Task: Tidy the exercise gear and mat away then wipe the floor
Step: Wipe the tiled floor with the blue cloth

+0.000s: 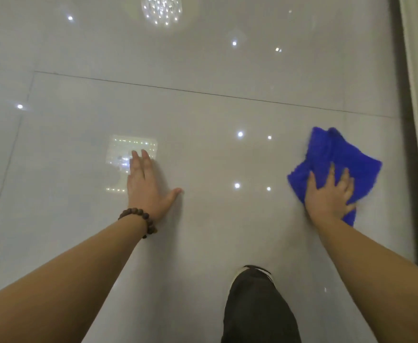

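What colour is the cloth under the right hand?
The cloth is bright blue, pressed to the floor by the right hand, seen in the head view.

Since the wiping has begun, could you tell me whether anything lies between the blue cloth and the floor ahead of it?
Nothing visible does: the right hand presses the blue cloth flat on bare glossy floor.

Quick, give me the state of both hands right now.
Left hand: open, flat on the floor, holding nothing.
Right hand: open, fingers spread, pressing the blue cloth down on the floor.
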### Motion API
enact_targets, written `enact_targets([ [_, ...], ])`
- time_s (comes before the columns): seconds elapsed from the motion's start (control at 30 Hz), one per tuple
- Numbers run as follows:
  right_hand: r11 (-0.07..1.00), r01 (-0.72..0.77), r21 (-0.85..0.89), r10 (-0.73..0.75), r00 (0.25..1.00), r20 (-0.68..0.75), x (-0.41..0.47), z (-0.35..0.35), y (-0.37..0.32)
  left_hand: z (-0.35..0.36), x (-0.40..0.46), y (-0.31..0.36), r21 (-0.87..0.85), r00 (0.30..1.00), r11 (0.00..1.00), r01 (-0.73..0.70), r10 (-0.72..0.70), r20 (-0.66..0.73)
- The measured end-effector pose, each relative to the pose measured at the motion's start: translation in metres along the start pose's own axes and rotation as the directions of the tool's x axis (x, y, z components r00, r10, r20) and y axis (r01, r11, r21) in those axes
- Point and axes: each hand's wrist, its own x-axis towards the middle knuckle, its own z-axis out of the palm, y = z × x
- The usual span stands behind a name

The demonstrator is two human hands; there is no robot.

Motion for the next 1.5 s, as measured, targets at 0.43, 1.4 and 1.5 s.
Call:
enact_targets([
  [0.43, 0.717, 0.690, -0.103, -0.681, 0.724, 0.106, -0.053, 0.056, -0.172, -0.036, -0.081, -0.151, 0.022, 0.899, 0.904, 0.426, -0.421, -0.124],
  [1.4, 0.568, 0.821, -0.059, -0.809, 0.570, 0.142, -0.173, 0.151, -0.510, -0.071, -0.082, -0.263, -0.073, 0.695, 0.694, 0.716, -0.701, 0.160],
  [1.5, 0.501, 0.862, -0.077, -0.841, 0.506, 0.191, -0.267, 0.174, -0.513, -0.070, -0.082, -0.263, -0.084, 0.700, 0.697, 0.713, -0.698, 0.151],
])
